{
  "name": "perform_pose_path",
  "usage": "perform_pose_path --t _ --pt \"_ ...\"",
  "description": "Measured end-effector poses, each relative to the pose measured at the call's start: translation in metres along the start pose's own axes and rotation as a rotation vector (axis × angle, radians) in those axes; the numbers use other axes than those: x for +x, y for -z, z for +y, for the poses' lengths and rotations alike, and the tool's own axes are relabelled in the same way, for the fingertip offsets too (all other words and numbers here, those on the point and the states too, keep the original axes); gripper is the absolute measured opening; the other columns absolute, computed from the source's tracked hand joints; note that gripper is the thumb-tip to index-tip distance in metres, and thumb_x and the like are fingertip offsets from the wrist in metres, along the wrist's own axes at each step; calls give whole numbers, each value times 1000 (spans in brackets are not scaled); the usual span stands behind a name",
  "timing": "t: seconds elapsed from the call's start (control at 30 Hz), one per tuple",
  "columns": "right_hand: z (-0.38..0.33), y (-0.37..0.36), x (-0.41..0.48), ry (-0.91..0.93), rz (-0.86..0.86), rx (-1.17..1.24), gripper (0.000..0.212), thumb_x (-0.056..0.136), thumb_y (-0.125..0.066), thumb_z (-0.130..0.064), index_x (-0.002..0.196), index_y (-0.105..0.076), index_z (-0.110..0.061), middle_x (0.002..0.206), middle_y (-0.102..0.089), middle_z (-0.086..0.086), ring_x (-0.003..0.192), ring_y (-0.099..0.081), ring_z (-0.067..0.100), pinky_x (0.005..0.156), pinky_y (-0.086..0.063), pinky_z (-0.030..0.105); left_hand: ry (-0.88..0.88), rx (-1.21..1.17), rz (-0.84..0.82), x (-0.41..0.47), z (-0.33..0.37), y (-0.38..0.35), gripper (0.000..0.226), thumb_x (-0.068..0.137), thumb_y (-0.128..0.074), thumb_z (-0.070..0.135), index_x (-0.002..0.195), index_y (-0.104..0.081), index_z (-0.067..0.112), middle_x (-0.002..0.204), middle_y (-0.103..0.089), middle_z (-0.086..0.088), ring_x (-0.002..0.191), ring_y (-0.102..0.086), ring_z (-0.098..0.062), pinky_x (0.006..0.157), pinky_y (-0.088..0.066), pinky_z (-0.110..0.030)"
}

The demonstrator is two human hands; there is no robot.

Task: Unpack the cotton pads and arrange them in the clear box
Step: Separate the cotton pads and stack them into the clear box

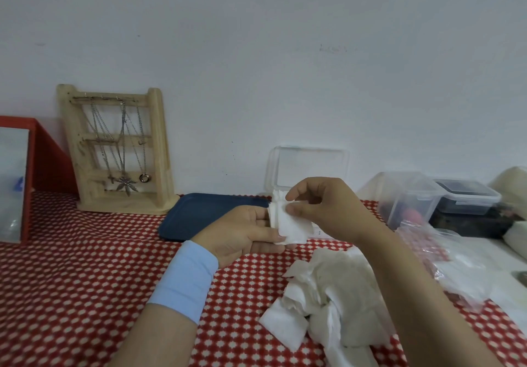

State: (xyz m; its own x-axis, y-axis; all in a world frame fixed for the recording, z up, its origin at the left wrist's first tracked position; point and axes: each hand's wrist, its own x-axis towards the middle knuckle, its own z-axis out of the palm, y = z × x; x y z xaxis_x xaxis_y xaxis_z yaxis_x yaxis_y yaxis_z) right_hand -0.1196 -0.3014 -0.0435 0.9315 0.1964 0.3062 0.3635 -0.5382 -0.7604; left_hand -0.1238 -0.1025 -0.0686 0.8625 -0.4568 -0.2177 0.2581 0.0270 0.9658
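My left hand [245, 231] holds a small stack of white square cotton pads [288, 225] above the red dotted tablecloth. My right hand [325, 207] pinches the top pad of that stack between thumb and fingers. Right behind the hands stands the clear box [276, 192]; its lid [310, 167] is open and leans back toward the wall. More white pads stick up inside the box just behind my fingers. A loose heap of white cotton pads and wrapping [328, 295] lies on the cloth under my right forearm.
A dark blue tray [205, 212] lies left of the box. A wooden jewellery stand [119, 150] with necklaces leans on the wall. A red frame [42, 161] is at far left. Clear lidded containers [413, 195], a dark container [467, 195] and a crumpled plastic bag [450, 255] sit at right.
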Motion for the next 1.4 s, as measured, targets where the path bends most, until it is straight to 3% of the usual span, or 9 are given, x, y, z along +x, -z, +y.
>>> perform_pose_path --t 0.2,0.3,0.47,0.57,0.7,1.0,1.23,1.3,1.4 --pt "4 -5 1 -69 63 -136 19 87 -74 -42 105 -68 -38 95 -67 -19 76 -61 0 77 -52 27 -35 -49 14 -1 0 -2 30 90 -66 -9 118 -69 2 113 -76 -17 98 -76 -24 75 -63 -25" --pt "2 -8 1 -112 79 -135 24 89 -71 -42 112 -68 -34 92 -66 -14 84 -62 1 80 -50 25 -37 -71 1 -2 1 -2 26 95 -60 -5 119 -67 2 115 -75 -18 101 -74 -27 75 -63 -26" --pt "-1 -15 1 -99 190 -60 23 87 -77 -31 109 -71 -29 88 -61 -10 76 -58 4 66 -43 16 -53 -182 42 0 4 -6 30 105 -50 23 124 -63 3 112 -75 -20 102 -74 -34 74 -65 -33" --pt "-4 -16 3 -171 226 104 29 83 -81 -33 109 -72 -26 88 -66 -6 77 -62 8 65 -46 19 -106 -66 131 3 2 -7 27 102 -58 17 123 -64 1 106 -78 -14 99 -76 -28 78 -64 -31" --pt "-5 -8 2 -295 148 335 22 80 -84 -19 100 -77 -17 82 -75 -3 71 -70 13 57 -51 21 -106 -175 168 5 2 -7 30 103 -57 19 126 -61 0 111 -76 -19 102 -75 -33 89 -62 -43" --pt "-4 8 0 -275 94 382 11 82 -83 -15 83 -76 -6 75 -75 6 61 -61 15 57 -52 27 -105 -211 294 9 -2 -1 26 103 -58 17 122 -62 0 105 -77 -18 92 -78 -27 68 -64 -33" --pt "-11 -7 -3 -262 30 165 9 81 -84 -19 83 -77 -14 72 -74 -2 47 -57 3 52 -47 18 -79 -111 176 8 1 -4 31 105 -53 21 128 -62 2 110 -76 -20 103 -75 -32 83 -64 -38" --pt "-12 -11 -2 -258 62 119 12 80 -85 -19 85 -75 -14 74 -73 -3 53 -62 1 50 -47 15 -76 -106 171 8 0 -2 33 105 -51 20 130 -60 0 111 -75 -21 105 -74 -32 87 -63 -40" --pt "-12 -16 -1 -265 95 35 16 81 -83 -24 89 -73 -16 85 -73 -1 76 -68 12 64 -55 24 -86 -113 166 7 -1 -1 32 106 -51 20 129 -60 0 110 -76 -20 104 -75 -31 86 -63 -39"
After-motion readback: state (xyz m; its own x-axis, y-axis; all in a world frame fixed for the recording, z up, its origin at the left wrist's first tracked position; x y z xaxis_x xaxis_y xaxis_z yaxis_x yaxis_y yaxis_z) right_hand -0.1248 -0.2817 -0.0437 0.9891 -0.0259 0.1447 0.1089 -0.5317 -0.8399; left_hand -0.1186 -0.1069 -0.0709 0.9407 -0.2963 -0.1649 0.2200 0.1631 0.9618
